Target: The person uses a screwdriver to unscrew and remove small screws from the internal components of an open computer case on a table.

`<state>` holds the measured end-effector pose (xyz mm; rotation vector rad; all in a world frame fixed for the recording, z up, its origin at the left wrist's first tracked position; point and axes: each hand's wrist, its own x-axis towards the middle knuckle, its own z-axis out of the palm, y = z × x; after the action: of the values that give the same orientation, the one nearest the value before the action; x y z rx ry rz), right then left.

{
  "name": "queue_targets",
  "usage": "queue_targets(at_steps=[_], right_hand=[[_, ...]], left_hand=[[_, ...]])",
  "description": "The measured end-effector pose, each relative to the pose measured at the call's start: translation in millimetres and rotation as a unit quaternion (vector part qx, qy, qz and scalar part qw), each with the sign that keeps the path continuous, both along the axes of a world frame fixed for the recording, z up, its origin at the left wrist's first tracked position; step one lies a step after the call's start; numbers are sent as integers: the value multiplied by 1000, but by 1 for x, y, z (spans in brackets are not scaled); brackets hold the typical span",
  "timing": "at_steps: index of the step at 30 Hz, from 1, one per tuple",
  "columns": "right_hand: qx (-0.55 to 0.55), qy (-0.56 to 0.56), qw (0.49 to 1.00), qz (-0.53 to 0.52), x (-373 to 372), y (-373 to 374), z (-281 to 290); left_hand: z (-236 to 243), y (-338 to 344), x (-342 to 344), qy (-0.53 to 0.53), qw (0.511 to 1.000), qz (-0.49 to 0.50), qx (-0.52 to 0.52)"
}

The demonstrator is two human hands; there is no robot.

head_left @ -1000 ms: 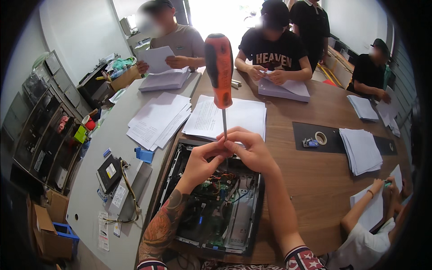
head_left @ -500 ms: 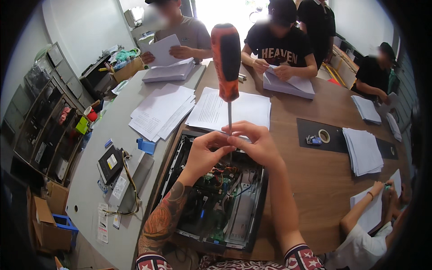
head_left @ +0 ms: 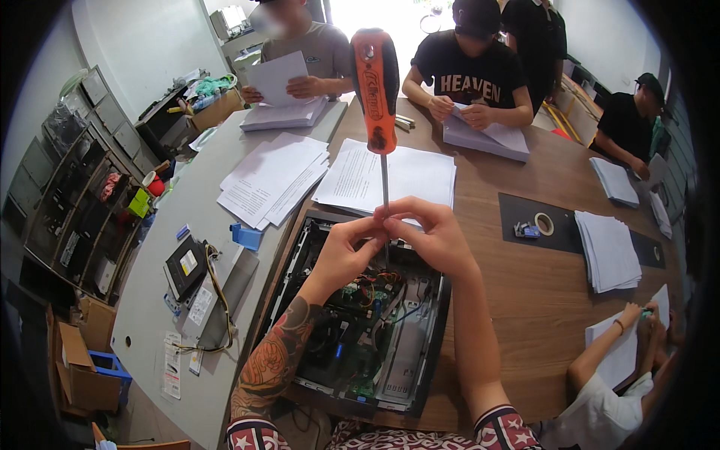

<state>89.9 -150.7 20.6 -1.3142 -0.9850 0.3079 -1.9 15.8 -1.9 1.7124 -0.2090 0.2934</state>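
A screwdriver (head_left: pixel 376 90) with an orange and black handle stands almost upright, handle up, above an opened desktop computer case (head_left: pixel 409 364). From the left, my left hand (head_left: pixel 339 253) pinches near its metal shaft with the fingertips. On the other side of the shaft, my right hand (head_left: pixel 435 238) closes thumb and fingers around it, meeting the left fingertips. The shaft's tip reaches down behind my fingers toward the far part of the case; its exact contact is hidden. Coloured wires (head_left: pixel 382 283) and a green circuit board show inside the case.
Left of the case lie a metal power supply (head_left: pixel 217 292) with cables and a black optical drive (head_left: pixel 187 266). Loose printed sheets (head_left: pixel 274 180) are beyond. A tape roll (head_left: pixel 544 223) and a paper stack (head_left: pixel 607 251) sit at right. Several people handle papers around the tables.
The screwdriver's handle has turned about its axis, showing a more orange face, and leans slightly more to the left. Both hands keep their pinch at the shaft. The whole view has shifted slightly.
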Motion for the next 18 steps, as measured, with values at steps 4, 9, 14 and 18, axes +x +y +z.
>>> queue_targets(at_steps=[4, 9, 14, 18], right_hand=[[19, -51, 997, -59, 2, -1, -2], [60, -23, 996, -57, 3, 6, -8], [26, 31, 999, -17, 6, -1, -8], [-7, -3, 999, 39, 0, -4, 4]], left_hand=[[4, -7, 1, -2, 1000, -28, -11], [4, -6, -1, 25, 999, -21, 23], [8, -13, -2, 2, 1000, -26, 2], [7, -11, -2, 18, 1000, 15, 10]])
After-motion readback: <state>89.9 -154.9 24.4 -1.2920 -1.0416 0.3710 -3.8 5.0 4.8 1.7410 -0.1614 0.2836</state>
